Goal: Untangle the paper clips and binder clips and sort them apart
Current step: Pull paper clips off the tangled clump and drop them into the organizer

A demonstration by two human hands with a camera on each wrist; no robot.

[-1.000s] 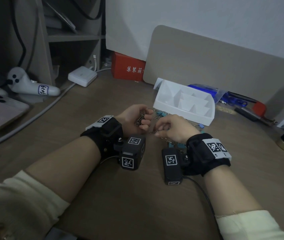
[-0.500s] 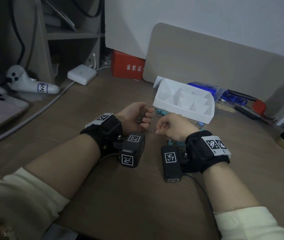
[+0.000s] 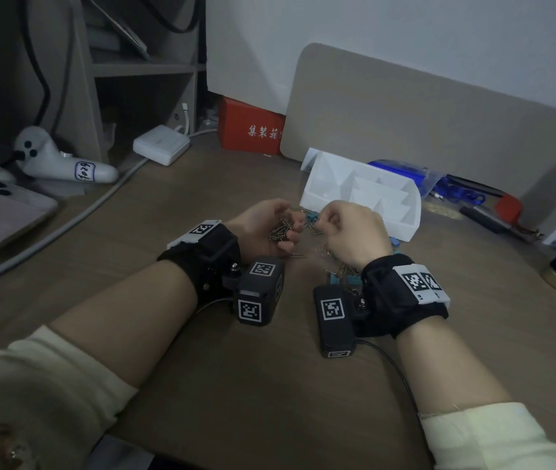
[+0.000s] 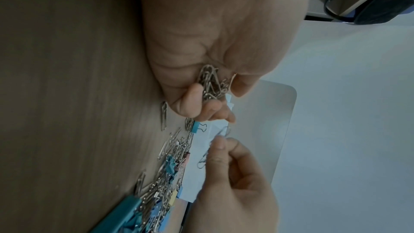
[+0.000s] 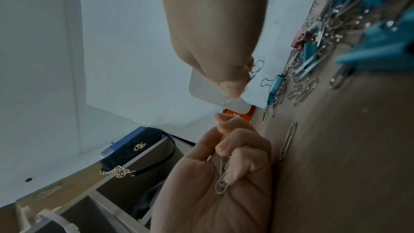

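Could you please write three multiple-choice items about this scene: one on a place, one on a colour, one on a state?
1. Where is the white tray?
A. Behind the hands
B. On the shelf
C. Under the left forearm

2. What colour is the binder clip lying nearest the left hand?
A. Red
B. Blue
C. Black

3. What does the left hand hold?
A. Nothing
B. A pen
C. A bunch of paper clips

Answers: 1 A, the head view shows it on the desk past both hands. 2 B, the left wrist view shows its blue body. 3 C, the fingers curl round the bunch.
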